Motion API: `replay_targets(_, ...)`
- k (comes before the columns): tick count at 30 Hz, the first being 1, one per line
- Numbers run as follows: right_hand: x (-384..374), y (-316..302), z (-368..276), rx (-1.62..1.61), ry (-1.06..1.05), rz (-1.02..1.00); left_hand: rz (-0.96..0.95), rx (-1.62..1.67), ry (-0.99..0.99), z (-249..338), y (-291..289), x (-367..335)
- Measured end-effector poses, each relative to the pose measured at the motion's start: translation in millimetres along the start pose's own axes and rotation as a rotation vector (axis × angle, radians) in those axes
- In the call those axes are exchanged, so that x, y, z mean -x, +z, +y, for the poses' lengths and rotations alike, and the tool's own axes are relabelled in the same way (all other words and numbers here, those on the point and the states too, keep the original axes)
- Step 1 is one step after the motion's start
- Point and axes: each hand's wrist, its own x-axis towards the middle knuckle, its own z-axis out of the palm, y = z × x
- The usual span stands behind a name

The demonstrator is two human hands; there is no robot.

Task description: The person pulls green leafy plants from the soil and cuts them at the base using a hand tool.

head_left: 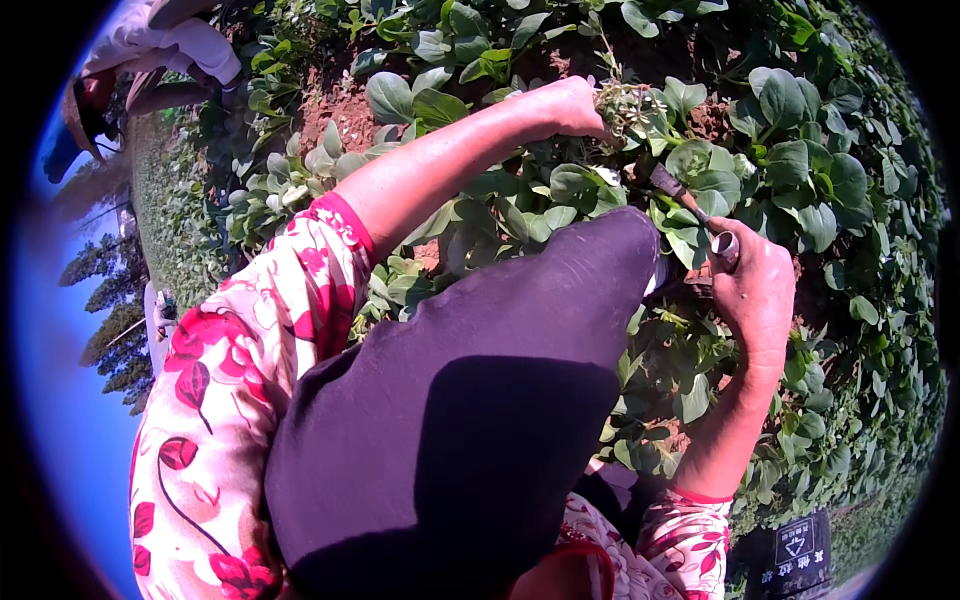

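Observation:
Among the broad-leaved green plants, my left hand (575, 108) is closed round a bunch of thin-stemmed weeds (628, 112). Some of its stems and small leaves stick out past my fingers, above the larger leaves. My right hand (755, 290) grips a small hand hoe (686, 198), its fingers wrapped about the handle. The hoe's narrow, worn metal blade points up and left, close over the leafy plants (712, 180) between my two hands. Most of the handle is hidden inside my hand.
My dark-clothed knee (560, 290) rises between my arms. Reddish soil (340, 115) shows between rows of leafy plants (800, 170). Another person (165, 60) is at the upper left. A dark bin (795, 550) stands at the lower right; trees (110, 290) are at the left.

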Motion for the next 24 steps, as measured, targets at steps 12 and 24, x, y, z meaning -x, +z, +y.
replay_targets(12, -26.1, 43.1, -44.6, 0.068, -0.017, -0.034, -0.016, 0.196, 0.161, -36.8, 56.9, -32.5)
replay_targets(24, 19.1, -14.6, -21.2, -0.006, 0.199, 0.146, 0.077, 0.482, 0.050, -23.2, 13.4, 2.8)
